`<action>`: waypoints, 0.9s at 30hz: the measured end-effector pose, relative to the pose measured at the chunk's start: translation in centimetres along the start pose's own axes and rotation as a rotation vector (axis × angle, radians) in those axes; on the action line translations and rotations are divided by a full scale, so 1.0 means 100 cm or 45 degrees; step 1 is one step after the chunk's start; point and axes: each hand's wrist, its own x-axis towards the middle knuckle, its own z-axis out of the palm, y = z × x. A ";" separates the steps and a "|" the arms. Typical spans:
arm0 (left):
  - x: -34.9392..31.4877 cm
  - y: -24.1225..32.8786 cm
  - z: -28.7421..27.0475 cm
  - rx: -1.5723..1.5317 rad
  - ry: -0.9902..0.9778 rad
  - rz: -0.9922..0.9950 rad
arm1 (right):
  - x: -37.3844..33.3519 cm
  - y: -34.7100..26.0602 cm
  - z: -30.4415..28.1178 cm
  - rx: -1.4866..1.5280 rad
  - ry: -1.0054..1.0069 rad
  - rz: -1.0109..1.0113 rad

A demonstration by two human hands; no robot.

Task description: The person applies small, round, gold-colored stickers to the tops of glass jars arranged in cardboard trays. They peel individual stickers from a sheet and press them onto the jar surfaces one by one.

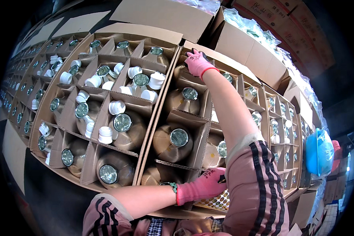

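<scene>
My right hand (200,63), in a pink glove with dark fingertips, reaches to the far left corner of a divided cardboard box (158,125). Its fingers are apart over the corner compartment; the bottle neck there is hidden. Below it in the same column stand a round glass bottle (189,103) and another glass bottle (173,143), both with wide clear mouths. My left hand (202,185), also pink-gloved, is closed near the box's front, at a sheet of small round gold stickers (214,202). My right sleeve partly covers its fingertips.
Left stands another divided box (80,184) of bottles, with white plastic caps (105,135) between them. More boxes of bottles stretch off on both sides. Open cartons (240,47) with clear plastic line the back. A blue plastic-wrapped bundle (318,152) is at right.
</scene>
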 end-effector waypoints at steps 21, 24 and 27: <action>0.005 -0.023 0.008 0.059 0.124 0.076 | -0.186 -0.039 -0.177 0.588 0.749 -0.518; -0.005 -0.001 0.017 -0.017 0.363 0.014 | -0.256 -0.088 -0.203 0.741 0.905 -0.886; 0.001 -0.013 0.001 0.219 0.249 0.137 | -0.289 -0.127 -0.225 0.850 0.815 -0.951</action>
